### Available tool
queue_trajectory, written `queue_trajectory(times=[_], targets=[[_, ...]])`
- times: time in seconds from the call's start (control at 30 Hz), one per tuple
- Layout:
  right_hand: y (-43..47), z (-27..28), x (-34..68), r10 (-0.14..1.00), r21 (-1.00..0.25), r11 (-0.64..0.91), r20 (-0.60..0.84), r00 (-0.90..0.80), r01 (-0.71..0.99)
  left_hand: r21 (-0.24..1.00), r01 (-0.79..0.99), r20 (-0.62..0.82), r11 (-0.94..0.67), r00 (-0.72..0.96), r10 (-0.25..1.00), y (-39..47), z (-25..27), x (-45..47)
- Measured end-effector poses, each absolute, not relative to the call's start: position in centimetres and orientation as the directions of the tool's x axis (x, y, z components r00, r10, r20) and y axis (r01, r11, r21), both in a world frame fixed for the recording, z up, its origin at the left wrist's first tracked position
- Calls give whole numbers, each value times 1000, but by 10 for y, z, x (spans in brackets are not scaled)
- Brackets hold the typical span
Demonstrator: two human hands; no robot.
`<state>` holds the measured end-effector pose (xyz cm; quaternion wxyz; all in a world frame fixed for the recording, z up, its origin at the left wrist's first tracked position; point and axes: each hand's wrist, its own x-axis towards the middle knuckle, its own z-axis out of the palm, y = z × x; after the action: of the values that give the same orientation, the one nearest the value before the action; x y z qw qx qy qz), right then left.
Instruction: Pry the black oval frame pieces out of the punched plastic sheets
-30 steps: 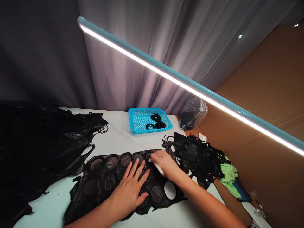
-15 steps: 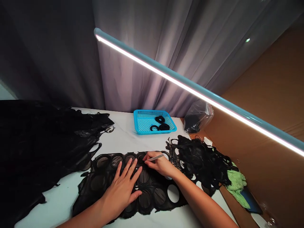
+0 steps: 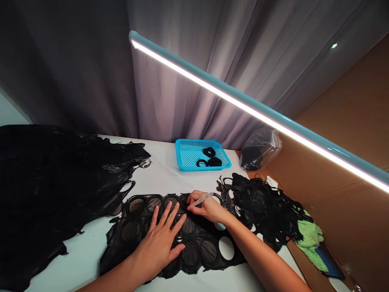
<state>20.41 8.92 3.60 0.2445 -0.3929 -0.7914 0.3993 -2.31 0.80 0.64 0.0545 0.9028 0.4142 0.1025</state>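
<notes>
A black rubber-like sheet (image 3: 209, 231) with rows of moulded rings lies on the white table. My left hand (image 3: 164, 243) rests flat on it, fingers spread. In my right hand (image 3: 206, 207) is a thin pale pen-like tool (image 3: 202, 199), pinched between thumb and fingers. Its lower end is at a ring in the far row, where my fingers partly hide it. One round opening (image 3: 226, 248) at the sheet's right side shows white table through it.
A blue perforated basket (image 3: 190, 161) holds several black rings. Large black sheets (image 3: 60, 182) cover the left side. Black scraps (image 3: 264, 207) pile up at right, beside a green cloth (image 3: 310, 235) and a clear bag (image 3: 264, 146). A lit tube lamp (image 3: 243, 101) crosses above.
The whole view has shifted slightly, so things appear a little further right. Both hands stay at nearly the same places on the sheet.
</notes>
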Motion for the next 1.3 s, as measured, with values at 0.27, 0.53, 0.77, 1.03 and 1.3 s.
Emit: queue_trajectory(times=[0.27, 0.53, 0.77, 1.03, 1.3], targets=[[89, 38, 205, 827, -837, 343, 53, -559, 427, 184, 736, 153, -652, 633, 759, 8, 5, -23], [87, 35, 205, 818, -822, 377, 79, -569, 428, 176, 739, 158, -650, 631, 760, 7, 7, -23], [90, 35, 207, 812, -812, 382, 67, -580, 442, 166, 745, 115, -646, 636, 763, 8, 8, -22], [76, 29, 196, 763, -467, 620, 169, -624, 631, 187, 741, 114, -645, 636, 763, 7, 8, -22], [117, 35, 211, 925, -513, 352, 321, -205, 783, 166, 746, 118, -644, 634, 765, 4, 13, -35]])
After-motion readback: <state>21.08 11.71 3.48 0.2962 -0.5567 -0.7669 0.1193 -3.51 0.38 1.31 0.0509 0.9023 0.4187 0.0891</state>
